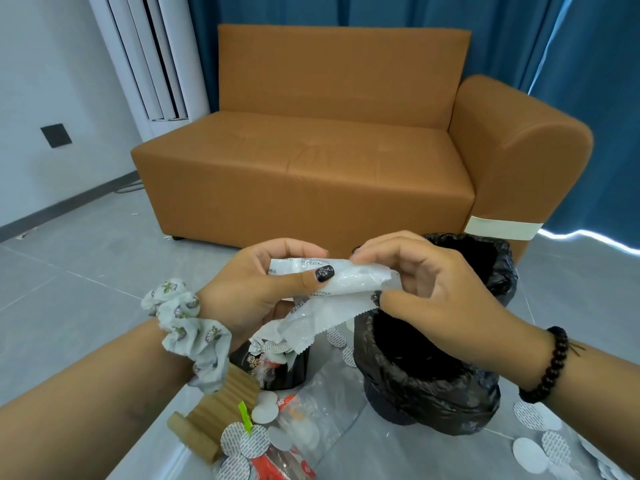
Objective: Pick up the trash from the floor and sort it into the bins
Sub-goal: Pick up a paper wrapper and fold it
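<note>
Left hand (256,289) pinching one end of a white plastic wrapper (332,289), thumb pressed flat across its front; right hand (433,289) gripping the other end between thumb and fingertips. Wrapper held in the air between both hands, above the floor and just over the near bin (426,386), its loose torn edge drooping toward the small dark bin (277,365) at the left. Judged as mid-sort: one piece lifted, not yet dropped anywhere. Small dark bin already stuffed with crumpled wrappers and foil discs; near bin and far bin (485,261), both lined with black bags, contents hidden from this angle. Plenty left on the floor (69,271): corrugated cardboard (214,417), round foil seals (249,441), red-and-white wrappers (287,462), a clear plastic sheet (329,403), more seals (540,448) at the right. Task judged well short of done.
</note>
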Motion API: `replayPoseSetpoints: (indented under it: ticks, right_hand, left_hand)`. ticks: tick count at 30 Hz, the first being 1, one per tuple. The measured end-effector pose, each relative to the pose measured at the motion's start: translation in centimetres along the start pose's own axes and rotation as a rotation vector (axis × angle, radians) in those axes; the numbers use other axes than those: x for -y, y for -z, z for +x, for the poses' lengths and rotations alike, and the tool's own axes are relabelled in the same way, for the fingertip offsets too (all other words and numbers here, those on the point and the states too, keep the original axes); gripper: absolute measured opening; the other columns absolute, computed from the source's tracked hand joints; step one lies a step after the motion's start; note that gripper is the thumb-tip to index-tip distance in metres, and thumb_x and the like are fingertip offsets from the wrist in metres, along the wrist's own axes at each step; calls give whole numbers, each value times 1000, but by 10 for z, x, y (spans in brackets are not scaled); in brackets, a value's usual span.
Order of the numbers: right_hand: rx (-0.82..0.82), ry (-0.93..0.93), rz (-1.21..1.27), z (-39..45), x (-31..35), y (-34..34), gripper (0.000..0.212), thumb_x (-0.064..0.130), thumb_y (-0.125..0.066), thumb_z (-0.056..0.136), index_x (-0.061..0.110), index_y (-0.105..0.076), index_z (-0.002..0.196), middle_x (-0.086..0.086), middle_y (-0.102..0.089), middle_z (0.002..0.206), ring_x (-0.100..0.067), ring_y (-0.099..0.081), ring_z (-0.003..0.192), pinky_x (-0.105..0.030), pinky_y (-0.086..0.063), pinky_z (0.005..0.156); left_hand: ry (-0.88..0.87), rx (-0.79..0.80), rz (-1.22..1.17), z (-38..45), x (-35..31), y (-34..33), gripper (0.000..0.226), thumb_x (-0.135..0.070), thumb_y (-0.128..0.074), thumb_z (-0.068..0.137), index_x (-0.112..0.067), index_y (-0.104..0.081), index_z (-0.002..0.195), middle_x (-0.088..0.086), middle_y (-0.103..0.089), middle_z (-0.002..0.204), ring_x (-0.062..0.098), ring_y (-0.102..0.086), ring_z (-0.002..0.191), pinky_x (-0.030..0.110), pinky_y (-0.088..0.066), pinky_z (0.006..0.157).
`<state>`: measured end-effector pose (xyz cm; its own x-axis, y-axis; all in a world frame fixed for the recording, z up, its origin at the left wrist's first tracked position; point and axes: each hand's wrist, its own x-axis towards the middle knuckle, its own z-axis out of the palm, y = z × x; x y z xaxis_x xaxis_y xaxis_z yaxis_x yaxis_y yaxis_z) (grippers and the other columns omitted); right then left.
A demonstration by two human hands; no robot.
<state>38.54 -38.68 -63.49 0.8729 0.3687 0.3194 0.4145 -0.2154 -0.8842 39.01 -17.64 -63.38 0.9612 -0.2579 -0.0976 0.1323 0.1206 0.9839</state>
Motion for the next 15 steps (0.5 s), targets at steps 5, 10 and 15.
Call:
replayPoseSetpoints:
  ticks: [5,10,15]
  right_hand:
    - [-20,-358,272,3,-1,-2,33,11,-73,79,17,-65,111,-10,-63,118,-21,-68,97,-30,-58,75]
    - [-103,-342,314,4,1,-3,33,-6,-70,76,9,-68,106,-14,-67,110,-19,-69,82,-25,-57,67]
    - [-165,-109,-100,6,-4,-1,37,-3,-74,74,26,-72,97,4,-60,106,-18,-63,95,-32,-57,75]
  left_hand:
    - [-46,-15,71,1,1,5,33,-9,-84,58,-18,-72,88,11,-72,91,29,-61,80,35,-52,71]
    - [54,-51,48,1,6,-3,49,-17,-73,60,-12,-64,108,10,-71,91,19,-65,72,27,-57,62]
    - [168,16,29,1,7,-7,51,-29,-67,72,-6,-60,117,10,-72,103,23,-71,84,34,-57,77]
